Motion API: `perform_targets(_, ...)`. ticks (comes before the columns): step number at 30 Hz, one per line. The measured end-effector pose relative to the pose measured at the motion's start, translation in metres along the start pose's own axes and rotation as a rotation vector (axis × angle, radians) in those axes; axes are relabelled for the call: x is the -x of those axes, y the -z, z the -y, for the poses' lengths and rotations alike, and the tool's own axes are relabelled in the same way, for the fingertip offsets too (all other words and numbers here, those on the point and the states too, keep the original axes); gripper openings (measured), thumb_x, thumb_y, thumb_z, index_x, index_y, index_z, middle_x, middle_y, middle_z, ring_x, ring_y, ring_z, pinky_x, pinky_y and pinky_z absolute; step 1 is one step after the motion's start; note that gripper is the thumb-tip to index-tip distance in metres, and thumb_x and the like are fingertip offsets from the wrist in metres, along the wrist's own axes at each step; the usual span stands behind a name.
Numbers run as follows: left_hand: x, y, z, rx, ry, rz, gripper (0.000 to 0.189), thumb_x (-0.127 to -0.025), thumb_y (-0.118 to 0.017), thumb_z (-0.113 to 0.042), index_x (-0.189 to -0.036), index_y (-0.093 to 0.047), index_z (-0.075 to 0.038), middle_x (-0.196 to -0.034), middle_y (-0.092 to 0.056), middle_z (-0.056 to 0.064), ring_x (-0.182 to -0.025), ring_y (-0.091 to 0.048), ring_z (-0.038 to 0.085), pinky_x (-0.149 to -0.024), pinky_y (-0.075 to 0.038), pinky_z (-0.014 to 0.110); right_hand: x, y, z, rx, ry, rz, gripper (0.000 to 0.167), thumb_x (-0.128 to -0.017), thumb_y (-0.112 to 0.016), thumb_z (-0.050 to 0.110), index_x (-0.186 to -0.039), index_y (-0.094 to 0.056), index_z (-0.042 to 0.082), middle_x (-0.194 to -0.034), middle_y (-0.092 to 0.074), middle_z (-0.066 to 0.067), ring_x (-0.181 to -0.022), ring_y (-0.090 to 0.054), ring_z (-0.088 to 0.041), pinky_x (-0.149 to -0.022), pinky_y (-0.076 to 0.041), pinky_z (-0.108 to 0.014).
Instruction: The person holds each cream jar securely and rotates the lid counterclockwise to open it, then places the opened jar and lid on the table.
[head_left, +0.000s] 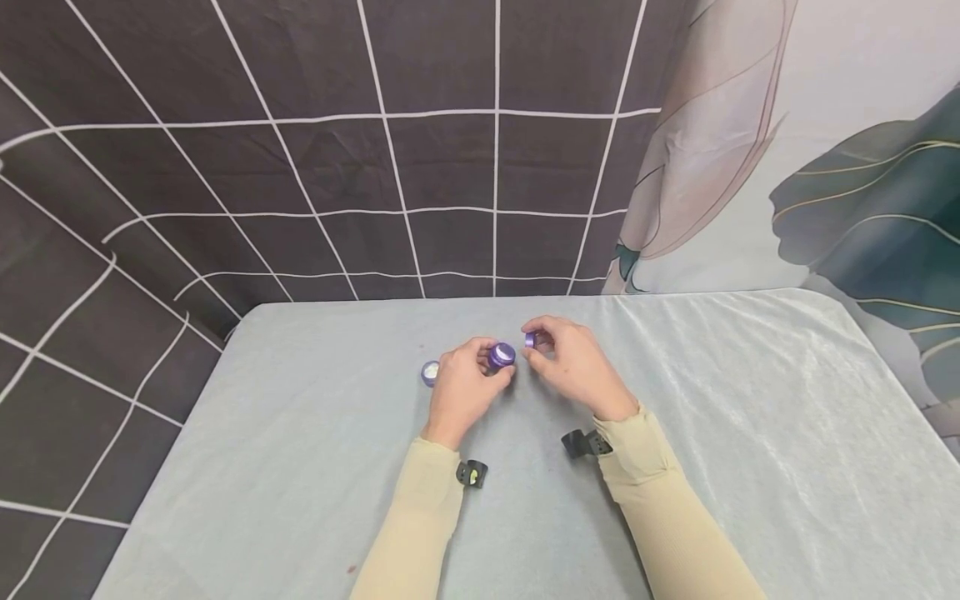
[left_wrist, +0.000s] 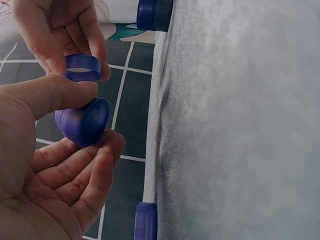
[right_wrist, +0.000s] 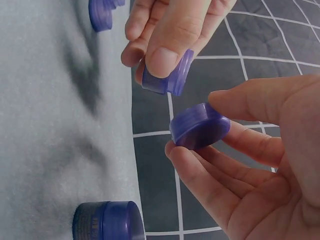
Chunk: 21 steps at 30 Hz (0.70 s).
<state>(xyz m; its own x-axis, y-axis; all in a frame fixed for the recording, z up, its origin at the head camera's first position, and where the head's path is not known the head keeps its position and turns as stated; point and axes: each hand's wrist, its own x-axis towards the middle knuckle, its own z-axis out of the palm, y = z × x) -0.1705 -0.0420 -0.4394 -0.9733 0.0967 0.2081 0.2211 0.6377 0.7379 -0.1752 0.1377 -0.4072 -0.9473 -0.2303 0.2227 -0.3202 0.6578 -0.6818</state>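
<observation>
My left hand (head_left: 467,379) pinches a small purple jar (head_left: 501,356) between thumb and fingers, and its top shows a pale middle in the head view. Just to the right, my right hand (head_left: 577,362) holds a purple screw lid (right_wrist: 200,126) by its edge. A narrow gap separates lid and jar in the right wrist view. Beside the left hand lies another round purple piece (head_left: 430,372) with a whitish middle, partly covered by that hand. A further purple jar with its lid on (right_wrist: 107,221) stands on the table in the right wrist view; the head view does not show it.
A pale grey, velvety cloth covers the table (head_left: 300,467). Behind its far edge hangs a dark curtain with white grid lines (head_left: 442,167), and a leaf-patterned curtain (head_left: 735,192) hangs at the right. Black camera mounts (head_left: 472,474) sit at both wrists.
</observation>
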Motion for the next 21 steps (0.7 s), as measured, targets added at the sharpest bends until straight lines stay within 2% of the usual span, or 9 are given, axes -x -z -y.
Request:
perform_targets(12,0.0006,-0.0006,-0.0002,-0.015,0.032,0.036,0.039,-0.079,-0.084,-0.018,-0.114,-0.071,-0.006,-0.095,-0.075,0.006,-0.082,-0.068,0.014,-0.078,-0.055,0.032,-0.0005,-0.0031,-0.0026,-0.011,-0.036,0.048,0.029,-0.086,-0.071,0.006,-0.113,-0.067,-0.002,-0.106,-0.073,-0.014,-0.095,-0.073,-0.025,-0.085,-0.057,-0.038)
perform_targets(21,0.0007,-0.0017,0.0001,-0.027,0.046,0.051,0.040,-0.078,-0.084,-0.019,-0.114,-0.071,-0.006,-0.097,-0.076,0.006,-0.083,-0.069,0.014,-0.078,-0.055,0.032,0.0003,-0.0058,-0.0036,-0.009,-0.037,0.081,0.034,-0.084,-0.071,0.003,-0.117,-0.066,-0.004,-0.103,-0.071,-0.014,-0.096,-0.072,-0.027,-0.086,-0.057,-0.038)
